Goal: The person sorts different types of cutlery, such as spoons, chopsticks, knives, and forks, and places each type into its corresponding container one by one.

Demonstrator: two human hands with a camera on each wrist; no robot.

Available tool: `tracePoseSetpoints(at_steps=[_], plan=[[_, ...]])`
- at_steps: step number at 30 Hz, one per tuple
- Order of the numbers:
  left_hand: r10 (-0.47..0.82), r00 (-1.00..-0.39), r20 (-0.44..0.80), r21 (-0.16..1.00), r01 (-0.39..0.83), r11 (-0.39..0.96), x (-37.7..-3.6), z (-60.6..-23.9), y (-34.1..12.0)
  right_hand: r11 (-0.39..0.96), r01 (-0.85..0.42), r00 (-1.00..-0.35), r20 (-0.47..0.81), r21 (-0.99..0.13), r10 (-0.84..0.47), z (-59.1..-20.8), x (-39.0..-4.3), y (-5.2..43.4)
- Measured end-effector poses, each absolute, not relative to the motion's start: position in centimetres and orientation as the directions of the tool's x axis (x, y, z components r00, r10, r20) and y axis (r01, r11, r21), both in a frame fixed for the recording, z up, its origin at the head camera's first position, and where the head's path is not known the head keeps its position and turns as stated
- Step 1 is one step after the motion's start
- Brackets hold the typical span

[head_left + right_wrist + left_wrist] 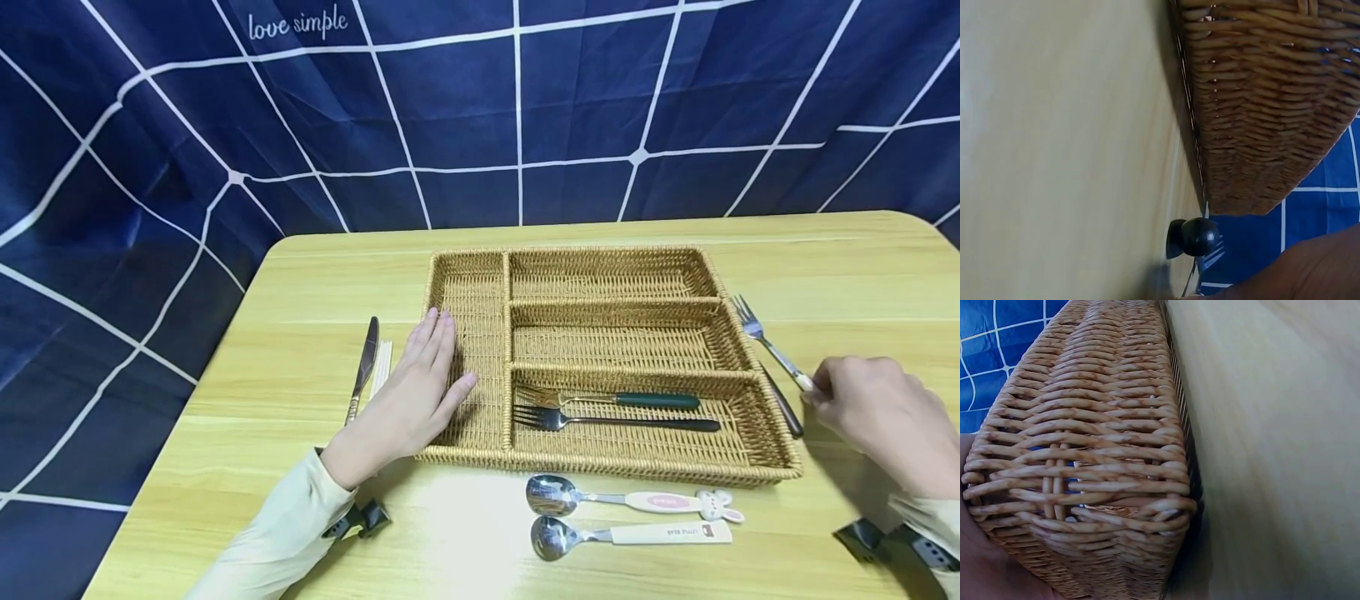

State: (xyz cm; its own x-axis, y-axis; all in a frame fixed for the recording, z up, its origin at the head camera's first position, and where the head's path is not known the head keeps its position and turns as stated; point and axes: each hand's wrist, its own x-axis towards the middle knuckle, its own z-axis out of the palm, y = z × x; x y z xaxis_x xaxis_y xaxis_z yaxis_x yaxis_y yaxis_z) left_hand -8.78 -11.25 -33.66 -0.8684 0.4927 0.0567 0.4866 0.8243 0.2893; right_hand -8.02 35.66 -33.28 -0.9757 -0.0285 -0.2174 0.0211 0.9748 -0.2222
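We saw two spoons (pixel 630 517) with pale handles lying side by side on the wooden table (pixel 247 433), a knife (pixel 363 367) and chopsticks (pixel 381 367) near its left edge, and a blue checked cloth (pixel 150 167) hung behind.

Home dining setup, wooden table (pixel 825 275), cutlery basket (pixel 465 283)

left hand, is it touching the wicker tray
Touching. The head view shows the left hand lying flat with straight fingers against the left rim of the wicker tray.
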Motion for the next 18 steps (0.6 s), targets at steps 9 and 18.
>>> tracePoseSetpoints(at_steps=[9, 18], plan=[[0.492, -0.869, 0.055, 0.288, 0.486, 0.825, -8.77, -33.79, -11.26, 0.98, 0.004, -0.996, -0.087, -0.201, -0.014, -33.35, -8.02, 35.65], [0.494, -0.868, 0.048, 0.284, 0.486, 0.827, -8.76, -33.76, -11.29, 0.982, -0.037, -0.993, 0.118, -0.184, -0.015, -33.57, -7.89, 35.2]])
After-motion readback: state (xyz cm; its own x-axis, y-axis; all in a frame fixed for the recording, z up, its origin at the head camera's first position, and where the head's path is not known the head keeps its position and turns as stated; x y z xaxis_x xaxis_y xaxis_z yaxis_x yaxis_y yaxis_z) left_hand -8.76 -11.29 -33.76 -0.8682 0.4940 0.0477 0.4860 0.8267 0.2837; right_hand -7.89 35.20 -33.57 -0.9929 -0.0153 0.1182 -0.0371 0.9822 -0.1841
